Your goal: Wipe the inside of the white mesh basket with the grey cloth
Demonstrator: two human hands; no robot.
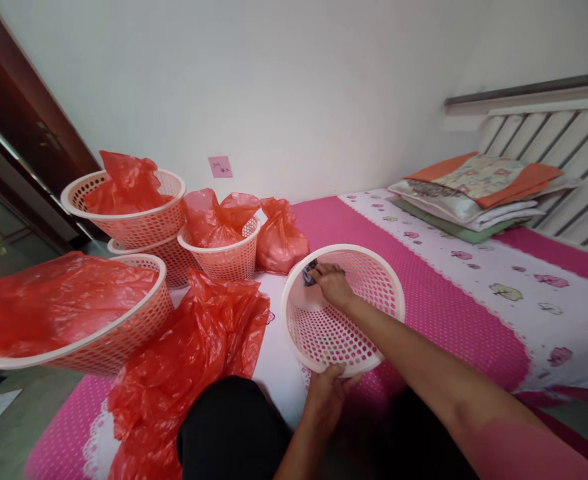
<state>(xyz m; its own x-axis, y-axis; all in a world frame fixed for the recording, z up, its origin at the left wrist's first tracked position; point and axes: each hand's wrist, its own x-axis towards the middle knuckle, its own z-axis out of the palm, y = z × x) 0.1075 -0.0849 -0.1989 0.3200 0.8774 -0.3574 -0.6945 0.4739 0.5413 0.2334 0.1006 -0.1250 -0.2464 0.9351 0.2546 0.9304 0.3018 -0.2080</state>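
Note:
A pale pink plastic basket (395, 287) with a perforated wall lies tilted on the bed, its mouth towards me. My left hand (328, 393) grips the near lower rim, fingers curled over the edge. Inside the basket, my right hand (335, 285) is closed on a dark patterned cloth (309, 272) and presses it against the inner wall, near the upper left rim. Part of the cloth is hidden under the fingers. Left of the basket a crumpled red plastic bag (189, 347) is spread over the bedding, beside my knee.
More pink baskets (169, 280) holding red plastic bags (124, 183) stand on the left, some stacked. A filled red bag (281, 237) leans near the wall. Folded pillows and bedding (479, 187) lie at the right, by a white slatted headboard (554, 147). A pink note (220, 167) is on the wall.

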